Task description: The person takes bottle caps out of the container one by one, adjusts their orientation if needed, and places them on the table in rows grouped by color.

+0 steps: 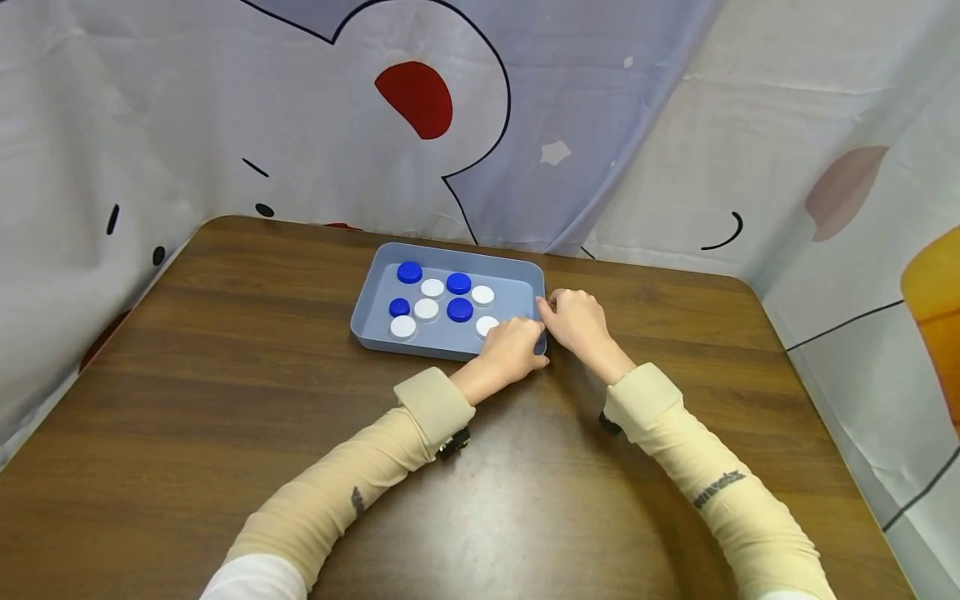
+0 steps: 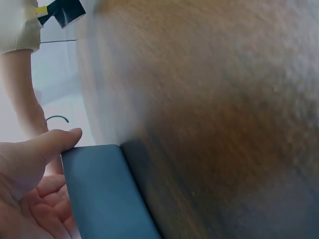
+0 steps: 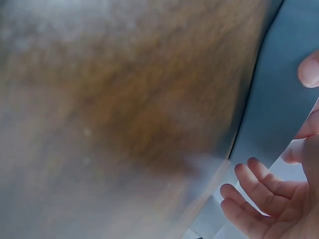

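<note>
A shallow blue-grey tray (image 1: 480, 257) holds several round blue caps (image 1: 460, 310) and several round white caps (image 1: 402, 327). My left hand (image 1: 510, 350) grips the tray at its near right corner. In the left wrist view its thumb (image 2: 60, 142) lies at the outer wall, with the curled fingers behind that wall. At the right edge is my right hand (image 1: 579, 321), its thumb side up at the rim. The right wrist view shows its fingers (image 3: 264, 194) loosely bent and spread outside the wall, near the tray's corner. One white cap (image 1: 487, 325) is partly hidden by my left hand.
The tray lies towards the back of a brown wooden table (image 1: 225, 375). Behind the table hangs a pale printed curtain (image 1: 300, 108), which continues along both sides. Each forearm wears a cream sleeve (image 1: 435, 400), with a small dark device (image 1: 453, 443) under the left cuff.
</note>
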`<action>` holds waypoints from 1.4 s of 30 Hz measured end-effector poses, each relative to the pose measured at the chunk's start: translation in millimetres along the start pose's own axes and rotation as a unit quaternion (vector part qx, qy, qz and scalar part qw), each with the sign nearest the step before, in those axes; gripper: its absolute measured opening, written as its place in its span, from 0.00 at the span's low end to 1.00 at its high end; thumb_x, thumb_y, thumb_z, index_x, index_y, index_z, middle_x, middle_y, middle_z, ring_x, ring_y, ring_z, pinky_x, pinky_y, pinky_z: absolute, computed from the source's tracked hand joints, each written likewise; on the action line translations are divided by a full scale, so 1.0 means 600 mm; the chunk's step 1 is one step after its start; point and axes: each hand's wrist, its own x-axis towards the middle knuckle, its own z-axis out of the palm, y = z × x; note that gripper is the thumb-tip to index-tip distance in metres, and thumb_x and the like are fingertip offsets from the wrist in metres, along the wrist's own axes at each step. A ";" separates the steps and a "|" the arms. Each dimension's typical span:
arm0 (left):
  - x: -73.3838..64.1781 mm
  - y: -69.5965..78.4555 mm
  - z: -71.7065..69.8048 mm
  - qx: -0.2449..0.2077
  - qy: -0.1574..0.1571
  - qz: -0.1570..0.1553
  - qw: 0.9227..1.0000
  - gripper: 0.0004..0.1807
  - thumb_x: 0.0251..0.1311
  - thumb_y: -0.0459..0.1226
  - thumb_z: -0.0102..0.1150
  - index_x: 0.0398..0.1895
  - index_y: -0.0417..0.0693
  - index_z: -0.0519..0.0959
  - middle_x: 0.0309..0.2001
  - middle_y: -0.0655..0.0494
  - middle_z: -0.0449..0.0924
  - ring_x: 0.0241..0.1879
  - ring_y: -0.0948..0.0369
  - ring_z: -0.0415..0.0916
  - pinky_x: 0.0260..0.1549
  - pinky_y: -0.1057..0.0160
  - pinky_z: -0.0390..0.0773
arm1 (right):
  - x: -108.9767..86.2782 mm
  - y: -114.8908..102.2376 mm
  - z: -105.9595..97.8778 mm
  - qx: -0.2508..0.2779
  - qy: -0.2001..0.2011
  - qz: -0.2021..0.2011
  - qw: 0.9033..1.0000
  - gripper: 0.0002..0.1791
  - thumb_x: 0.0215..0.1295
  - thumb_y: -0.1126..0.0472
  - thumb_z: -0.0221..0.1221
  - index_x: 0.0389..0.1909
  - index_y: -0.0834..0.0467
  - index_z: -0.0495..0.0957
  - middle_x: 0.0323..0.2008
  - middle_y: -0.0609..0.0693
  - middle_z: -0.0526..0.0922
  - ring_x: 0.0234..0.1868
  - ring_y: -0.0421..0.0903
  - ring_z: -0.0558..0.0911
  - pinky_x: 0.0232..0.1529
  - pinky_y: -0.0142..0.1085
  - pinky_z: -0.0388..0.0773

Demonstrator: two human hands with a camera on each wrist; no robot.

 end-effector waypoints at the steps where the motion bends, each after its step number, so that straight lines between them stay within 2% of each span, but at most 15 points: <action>1: 0.000 0.001 0.001 0.000 0.000 0.001 1.000 0.20 0.55 0.45 0.67 0.47 0.45 0.81 0.43 0.50 0.85 0.43 0.52 0.82 0.35 0.52 0.81 | 0.001 0.001 0.000 -0.001 0.000 0.001 1.000 0.21 0.69 0.48 0.49 0.25 0.58 0.79 0.18 0.52 0.77 0.23 0.50 0.76 0.22 0.38 0.68; 9: 0.001 0.011 0.011 -0.001 -0.004 0.015 1.000 0.20 0.56 0.47 0.66 0.48 0.47 0.81 0.44 0.51 0.84 0.45 0.54 0.82 0.37 0.53 0.81 | 0.008 0.008 0.001 -0.014 -0.009 0.019 1.000 0.24 0.70 0.47 0.49 0.16 0.56 0.71 0.15 0.50 0.72 0.21 0.51 0.75 0.19 0.37 0.66; 16: 0.003 0.016 0.018 0.001 0.005 0.028 1.000 0.20 0.56 0.46 0.66 0.49 0.47 0.81 0.44 0.52 0.85 0.45 0.56 0.82 0.38 0.55 0.80 | 0.014 0.019 0.001 -0.025 -0.011 0.028 0.999 0.24 0.69 0.48 0.50 0.14 0.54 0.66 0.15 0.51 0.70 0.22 0.54 0.77 0.20 0.39 0.67; 23: 0.003 0.020 0.019 -0.001 0.005 0.034 0.999 0.21 0.56 0.46 0.66 0.51 0.47 0.81 0.45 0.52 0.85 0.45 0.56 0.82 0.37 0.56 0.80 | 0.017 0.024 -0.001 -0.032 -0.029 0.041 0.998 0.22 0.68 0.50 0.50 0.15 0.55 0.67 0.16 0.53 0.72 0.27 0.57 0.79 0.23 0.43 0.71; 36: -0.001 0.023 0.023 0.025 0.011 0.043 0.999 0.15 0.56 0.45 0.66 0.44 0.50 0.82 0.38 0.56 0.85 0.39 0.55 0.83 0.30 0.57 0.80 | 0.021 0.025 -0.001 -0.040 -0.049 0.051 0.997 0.23 0.69 0.50 0.48 0.15 0.56 0.68 0.22 0.57 0.78 0.30 0.59 0.82 0.28 0.47 0.74; 42: 0.001 0.027 0.024 0.038 0.009 0.045 0.998 0.14 0.57 0.44 0.65 0.44 0.51 0.82 0.39 0.56 0.85 0.39 0.54 0.83 0.30 0.56 0.80 | 0.023 0.025 -0.006 -0.040 -0.065 0.062 0.995 0.22 0.71 0.51 0.47 0.20 0.59 0.73 0.26 0.60 0.81 0.32 0.60 0.82 0.29 0.49 0.76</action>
